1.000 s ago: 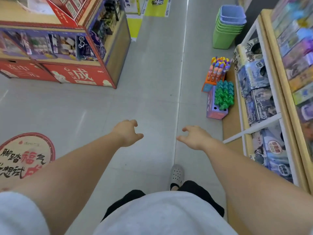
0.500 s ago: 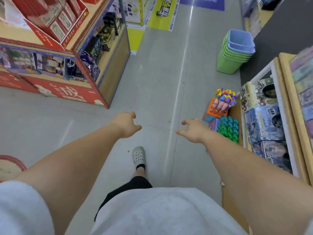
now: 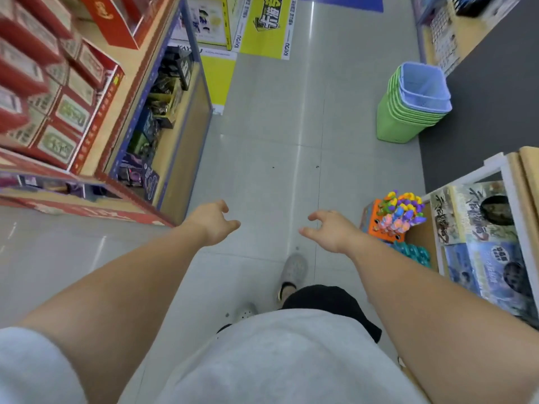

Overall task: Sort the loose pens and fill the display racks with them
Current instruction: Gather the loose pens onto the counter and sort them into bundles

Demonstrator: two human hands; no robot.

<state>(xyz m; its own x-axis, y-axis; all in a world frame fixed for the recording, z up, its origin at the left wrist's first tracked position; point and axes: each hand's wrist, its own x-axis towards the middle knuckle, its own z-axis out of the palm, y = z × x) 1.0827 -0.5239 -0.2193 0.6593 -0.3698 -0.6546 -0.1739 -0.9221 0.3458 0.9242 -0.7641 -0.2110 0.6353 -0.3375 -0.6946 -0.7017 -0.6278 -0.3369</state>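
Orange rack of colourful pens [image 3: 398, 214] is on the floor [image 3: 277, 141] right against the shelf [image 3: 509, 193], teal pens [image 3: 414, 253] beside it. Right hand [image 3: 332, 231] near it, left hand [image 3: 214, 225] farther off, both empty, fingers loosely curled apart.

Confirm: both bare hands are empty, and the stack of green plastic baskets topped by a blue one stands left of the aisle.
Wrong side: the head view shows the stack of green plastic baskets standing right of the aisle, blue one on top. The left hand and right hand are empty.
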